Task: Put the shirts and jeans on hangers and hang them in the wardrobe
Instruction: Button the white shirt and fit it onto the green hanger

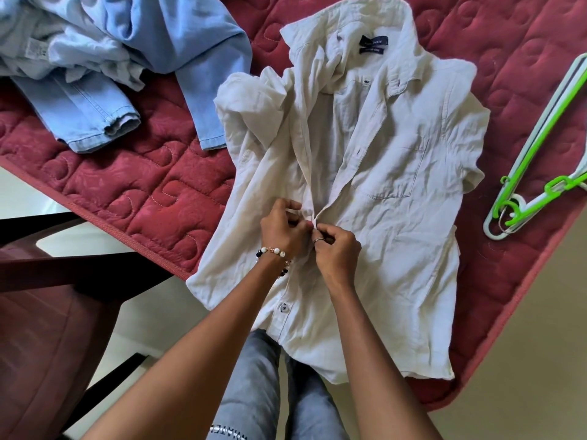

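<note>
Lying spread front-up on the red quilted mattress (133, 192), the cream short-sleeved shirt (381, 192) is reaching from the middle of the mattress down to its near edge, where the hem is hanging over in front of the person's grey jeans-clad legs (254, 392). Its collar is pointing toward the far edge and its front is lying open from the collar down to the hands. Both hands are meeting at the shirt's front placket, about halfway down. The left hand (282, 228), wearing a beaded bracelet (273, 253) at the wrist, is pinching the left strip of the placket with curled fingers; the right hand (336, 249), with a ring on one finger, is pinching the opposite strip right beside it — the fingertips of the two hands are touching or nearly so. Whether a button is between them I cannot tell. A dark button (283, 307) is showing lower on the placket, near the left forearm.

At the mattress's far left corner a heap of light-blue denim garments (104, 58) is lying crumpled. Near the right edge, well apart from the shirt, green-and-white plastic hangers (536, 173) are lying flat — stacked together.
</note>
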`<state>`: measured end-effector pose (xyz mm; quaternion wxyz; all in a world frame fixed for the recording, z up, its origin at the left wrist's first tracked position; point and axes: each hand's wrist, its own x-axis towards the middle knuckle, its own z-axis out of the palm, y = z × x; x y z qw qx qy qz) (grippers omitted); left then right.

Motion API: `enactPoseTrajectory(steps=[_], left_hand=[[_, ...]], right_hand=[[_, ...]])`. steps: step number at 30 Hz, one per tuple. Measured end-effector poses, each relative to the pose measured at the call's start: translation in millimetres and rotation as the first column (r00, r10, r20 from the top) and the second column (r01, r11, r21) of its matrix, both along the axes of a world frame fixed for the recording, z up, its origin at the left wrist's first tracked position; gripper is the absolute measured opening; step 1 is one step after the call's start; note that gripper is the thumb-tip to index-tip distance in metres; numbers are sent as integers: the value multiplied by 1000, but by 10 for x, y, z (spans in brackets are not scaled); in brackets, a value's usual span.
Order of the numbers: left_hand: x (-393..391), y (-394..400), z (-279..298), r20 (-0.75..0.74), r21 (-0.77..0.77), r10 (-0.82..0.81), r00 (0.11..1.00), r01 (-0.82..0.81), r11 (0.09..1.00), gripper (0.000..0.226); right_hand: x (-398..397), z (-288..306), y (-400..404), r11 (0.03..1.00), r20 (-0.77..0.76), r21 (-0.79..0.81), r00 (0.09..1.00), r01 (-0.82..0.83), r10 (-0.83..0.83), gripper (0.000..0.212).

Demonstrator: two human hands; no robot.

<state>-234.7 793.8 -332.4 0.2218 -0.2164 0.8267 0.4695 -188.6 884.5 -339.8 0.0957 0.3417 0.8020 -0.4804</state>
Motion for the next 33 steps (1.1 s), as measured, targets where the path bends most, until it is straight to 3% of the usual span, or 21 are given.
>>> enactPoseTrajectory(steps=[5,12,15,19,22,27,33], left_hand=[[-40,-26,-30,-31,-29,-126,992,125,992,32],[-130,-59,-31,-34,-103,-310,950,305,947,34],[-165,-14,-7,-14,-113,-268,963,265,958,25],[-163,18,-3,35,-112,-249,968,251,961,39],[-169,38,-43,74,-160,-197,978,206,965,33],[-192,84,-79,120,-179,-75,990,96,979,25],[-143,164,-14,145,-106,27,989,-12,994,27]], right_hand=[[29,39,27,989,-13,-118,995,92,-94,18],[-30,-39,142,960,49,-263,995,92,-81,16],[-92,-17,167,975,29,-217,998,53,-48,10],[-117,-18,126,997,-38,-42,997,-67,65,5],[-90,-15,72,997,-92,24,993,-75,77,3],[-59,-15,76,999,-106,-33,994,-39,35,5],[-117,-46,119,974,34,-220,998,51,-44,12]])
